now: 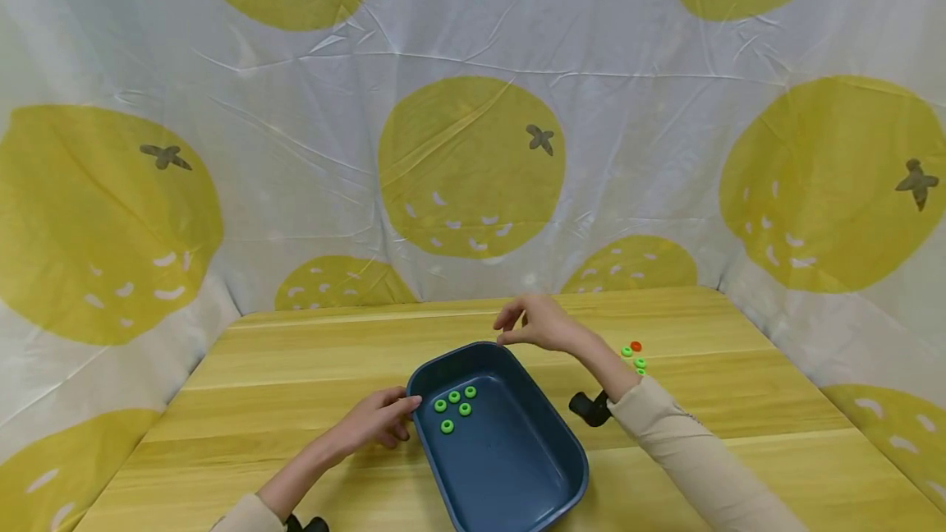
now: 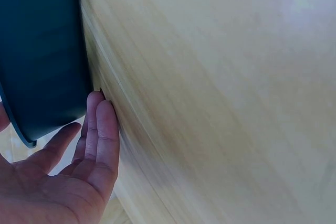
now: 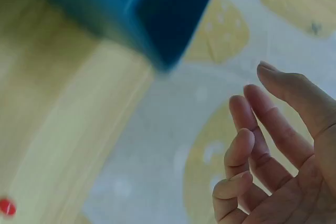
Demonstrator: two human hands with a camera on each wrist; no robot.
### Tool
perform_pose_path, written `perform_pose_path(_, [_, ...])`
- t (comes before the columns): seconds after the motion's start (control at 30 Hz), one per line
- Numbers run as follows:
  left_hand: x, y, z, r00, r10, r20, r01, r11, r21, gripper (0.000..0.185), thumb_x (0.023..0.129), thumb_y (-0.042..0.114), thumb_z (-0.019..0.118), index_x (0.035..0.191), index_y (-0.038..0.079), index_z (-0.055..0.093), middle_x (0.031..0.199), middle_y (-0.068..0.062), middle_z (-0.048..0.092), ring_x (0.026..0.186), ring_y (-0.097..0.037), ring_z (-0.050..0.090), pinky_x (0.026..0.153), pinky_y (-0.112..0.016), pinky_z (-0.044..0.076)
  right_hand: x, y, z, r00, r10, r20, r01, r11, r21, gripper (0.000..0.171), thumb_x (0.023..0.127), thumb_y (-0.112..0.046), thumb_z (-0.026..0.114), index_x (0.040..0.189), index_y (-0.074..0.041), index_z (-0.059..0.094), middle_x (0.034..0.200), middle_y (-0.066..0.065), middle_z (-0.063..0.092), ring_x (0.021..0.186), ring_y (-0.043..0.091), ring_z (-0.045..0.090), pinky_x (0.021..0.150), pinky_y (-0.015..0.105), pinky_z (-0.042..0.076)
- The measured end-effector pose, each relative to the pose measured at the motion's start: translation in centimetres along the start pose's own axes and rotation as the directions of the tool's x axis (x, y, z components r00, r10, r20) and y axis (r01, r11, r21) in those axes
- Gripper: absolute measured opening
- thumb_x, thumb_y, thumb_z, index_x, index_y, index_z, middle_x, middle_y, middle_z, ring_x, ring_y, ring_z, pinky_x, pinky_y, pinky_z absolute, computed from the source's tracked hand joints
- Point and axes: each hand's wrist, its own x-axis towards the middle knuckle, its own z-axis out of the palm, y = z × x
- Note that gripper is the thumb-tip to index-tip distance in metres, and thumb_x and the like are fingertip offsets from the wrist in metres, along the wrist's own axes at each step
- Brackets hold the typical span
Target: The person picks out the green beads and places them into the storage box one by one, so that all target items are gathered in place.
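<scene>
Here the blue tray [image 1: 510,466] lies lengthwise — pointing away, slightly left.

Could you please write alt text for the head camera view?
A person's left hand touches the rim of a dark blue tray holding five green rings, while the right hand hovers empty over its far edge. More small rings lie on the wooden table.

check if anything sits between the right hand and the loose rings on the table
Nothing visible does. The right hand hovers over the tray's far rim, and bare table lies between it and the rings to its right.
</scene>
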Motion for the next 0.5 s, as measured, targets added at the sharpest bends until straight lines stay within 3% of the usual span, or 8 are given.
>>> perform_pose_path(0.23, [0.0, -0.1, 0.0, 1.000, -0.002, -0.003, 0.002, 1.000, 0.000, 0.040, 0.098, 0.037, 0.044, 0.101, -0.001, 0.054, 0.088, -0.010, 0.057, 0.073, -0.017, 0.060, 0.065, -0.032, 0.053, -2.9, 4.9, -3.6, 0.987, 0.111, -0.119, -0.108, 0.994, 0.033, 0.020, 0.084, -0.018, 0.070, 0.096, -0.004, 0.071, 0.092, 0.013, 0.071, 0.076, 0.018, 0.063, 0.067, 0.026, 0.050])
perform_pose_path(0.5, [-0.1, 0.0, 0.1, 1.000, -0.003, -0.004, 0.003, 1.000, 0.000, 0.041, 0.098, 0.038, 0.044, 0.102, -0.002, 0.053, 0.088, -0.014, 0.060, 0.073, -0.017, 0.060, 0.065, -0.033, 0.053, -7.3, 10.2, -4.9, 0.938, 0.307, -0.163, -0.297, 0.951, 0.080, 0.023, 0.086, -0.019, 0.067, 0.098, 0.000, 0.070, 0.097, 0.018, 0.069, 0.077, 0.020, 0.061, 0.062, 0.029, 0.049])
